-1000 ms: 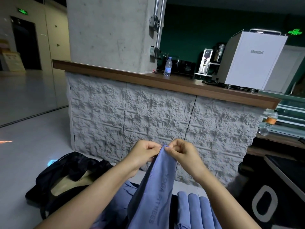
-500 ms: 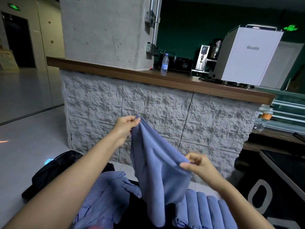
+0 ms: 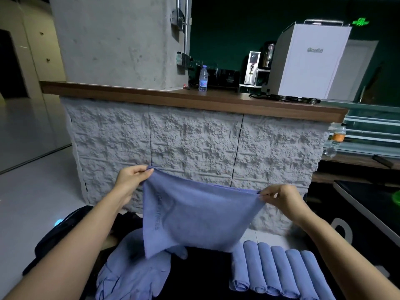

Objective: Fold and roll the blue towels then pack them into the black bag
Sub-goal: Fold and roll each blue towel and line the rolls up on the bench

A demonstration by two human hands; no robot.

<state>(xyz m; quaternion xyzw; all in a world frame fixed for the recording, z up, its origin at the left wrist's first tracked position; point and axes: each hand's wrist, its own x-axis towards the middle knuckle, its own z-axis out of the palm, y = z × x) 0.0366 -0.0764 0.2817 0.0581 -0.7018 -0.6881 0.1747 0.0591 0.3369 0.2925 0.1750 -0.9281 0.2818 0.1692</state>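
I hold one towel (image 3: pixel 194 215) spread in the air between both hands, in front of the stone counter (image 3: pixel 194 144). My left hand (image 3: pixel 132 180) pinches its left top corner and my right hand (image 3: pixel 281 200) pinches the right one, slightly lower. The top edge runs left to right, and the cloth hangs down from it. To fold it, I judge the two corners must meet. The rolled towels (image 3: pixel 277 269) lie near right, pointing near to far. The black bag (image 3: pixel 60 234) sits on the floor, near left.

Spread blue towel (image 3: pixel 194 215) hangs near rolled towels (image 3: pixel 279 270).
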